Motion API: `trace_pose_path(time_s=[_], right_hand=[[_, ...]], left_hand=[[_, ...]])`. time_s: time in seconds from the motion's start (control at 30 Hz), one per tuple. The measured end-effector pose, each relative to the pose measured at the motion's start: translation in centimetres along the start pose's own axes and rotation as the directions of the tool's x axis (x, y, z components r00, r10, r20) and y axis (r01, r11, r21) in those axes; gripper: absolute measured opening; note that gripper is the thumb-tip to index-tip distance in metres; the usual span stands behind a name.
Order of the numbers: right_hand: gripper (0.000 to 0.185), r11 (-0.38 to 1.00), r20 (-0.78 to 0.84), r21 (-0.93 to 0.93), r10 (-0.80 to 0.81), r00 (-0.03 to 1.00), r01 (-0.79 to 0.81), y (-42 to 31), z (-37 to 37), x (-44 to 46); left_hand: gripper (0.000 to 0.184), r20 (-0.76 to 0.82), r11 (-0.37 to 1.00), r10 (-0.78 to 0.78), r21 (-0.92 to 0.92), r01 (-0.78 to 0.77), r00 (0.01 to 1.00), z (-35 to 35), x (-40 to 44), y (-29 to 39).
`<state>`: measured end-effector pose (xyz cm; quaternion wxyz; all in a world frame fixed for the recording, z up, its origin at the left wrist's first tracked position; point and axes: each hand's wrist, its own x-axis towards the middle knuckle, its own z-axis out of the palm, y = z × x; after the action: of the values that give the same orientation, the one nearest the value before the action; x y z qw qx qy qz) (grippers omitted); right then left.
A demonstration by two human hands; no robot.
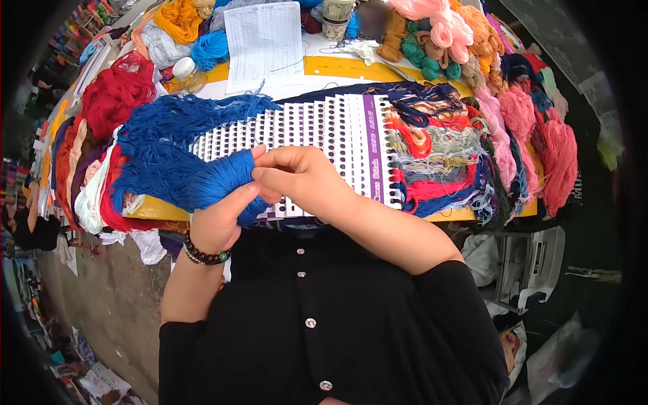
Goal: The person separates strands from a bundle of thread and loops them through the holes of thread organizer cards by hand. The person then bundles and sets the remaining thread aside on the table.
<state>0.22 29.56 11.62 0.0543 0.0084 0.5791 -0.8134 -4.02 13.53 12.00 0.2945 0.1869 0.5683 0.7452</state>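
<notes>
A thick bundle of blue embroidery thread (175, 179) is bunched up in front of me. My left hand (226, 214), with a beaded bracelet on its wrist, is closed round the near end of the bundle, thumb on top and most fingers hidden beneath. Thumb and fingertips of my right hand (307, 177) pinch the right edge of the same thread, close to my left thumb. Under and beside the bundle lie overlapping white punched thread cards (324, 128), one with a purple printed strip (374, 145). Further blue strands (202, 108) spread over the cards' left end.
Mixed coloured threads (439, 155) hang from the cards' right side. Red yarn (118, 91) and pink hanks (559, 162) flank the table. Behind are a printed sheet (264, 44), a lidded jar (187, 73), a patterned cup (336, 20) and scissors (397, 69).
</notes>
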Motion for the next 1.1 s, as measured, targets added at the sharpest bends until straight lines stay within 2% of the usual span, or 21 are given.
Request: trace_pose_path(time_s=[0.07, 0.1, 0.23, 0.3, 0.43, 0.5, 0.63, 0.73, 0.8, 0.83, 0.9, 1.1], right_hand=[[0.011, 0.994, 0.009, 0.105, -0.002, 1.0, 0.001, 0.6, -0.4, -0.4], [0.012, 0.993, 0.015, 0.122, -0.005, 1.0, 0.003, 0.5, -0.4, -0.7], [0.011, 0.99, 0.005, 0.139, -0.033, 0.999, 0.032, 0.1, -0.2, -1.4], [0.012, 0.986, -0.095, 0.156, -0.04, 0.995, 0.055, 0.3, 0.1, -1.6], [0.013, 0.992, -0.033, 0.105, -0.061, 0.998, 0.065, 0.3, -0.4, -1.7], [0.012, 0.996, 0.006, 0.084, -0.017, 1.0, 0.016, 0.5, -0.5, -1.6], [0.012, 0.988, -0.019, 0.156, 0.0, 1.0, 0.003, 0.4, -0.3, -1.8], [0.012, 0.99, -0.075, 0.135, -0.027, 0.997, 0.037, 0.5, -0.2, -1.7], [0.013, 0.988, -0.078, 0.042, -0.142, 0.987, 0.146, 1.2, -0.5, -1.3], [0.013, 0.989, -0.078, 0.042, -0.141, 0.987, 0.145, 1.0, -0.5, -1.4], [0.013, 0.997, -0.082, 0.069, -0.015, 0.997, 0.021, 0.5, -0.4, -1.7], [0.012, 0.998, -0.076, 0.066, 0.004, 0.997, 0.001, 1.2, -0.5, -1.5]], left_hand=[[0.042, -0.057, 1.0, 0.005, 0.012, -0.004, 0.998, 0.7, -0.2, -0.4], [0.041, 0.005, 1.0, -0.026, 0.004, 0.026, 1.0, 0.4, -0.4, -0.2], [0.039, 0.015, 0.996, -0.09, -0.01, 0.09, 0.996, -0.3, -0.6, -0.5], [0.036, -0.089, 0.993, -0.092, -0.078, 0.085, 0.992, 0.4, -0.7, -0.5], [0.034, -0.087, 0.998, -0.068, -0.023, 0.066, 0.994, 0.9, -0.8, -0.6], [0.033, -0.049, 0.999, -0.041, -0.012, 0.041, 0.998, 0.9, -0.9, -0.9], [0.033, -0.076, 0.997, -0.069, -0.039, 0.066, 0.995, 0.8, -1.1, -0.7], [0.033, -0.077, 0.997, -0.061, -0.061, 0.056, 0.995, 0.6, -1.0, -0.7], [0.033, -0.08, 0.998, -0.061, -0.036, 0.058, 0.995, 0.5, -1.0, -0.7], [0.033, -0.081, 0.998, -0.061, -0.036, 0.058, 0.995, 0.7, -1.0, -0.8], [0.032, -0.118, 0.999, -0.017, -0.046, 0.012, 0.993, 1.2, -1.0, -0.9], [0.029, -0.092, 0.998, -0.045, -0.037, 0.042, 0.995, 0.6, -1.0, -1.7]])
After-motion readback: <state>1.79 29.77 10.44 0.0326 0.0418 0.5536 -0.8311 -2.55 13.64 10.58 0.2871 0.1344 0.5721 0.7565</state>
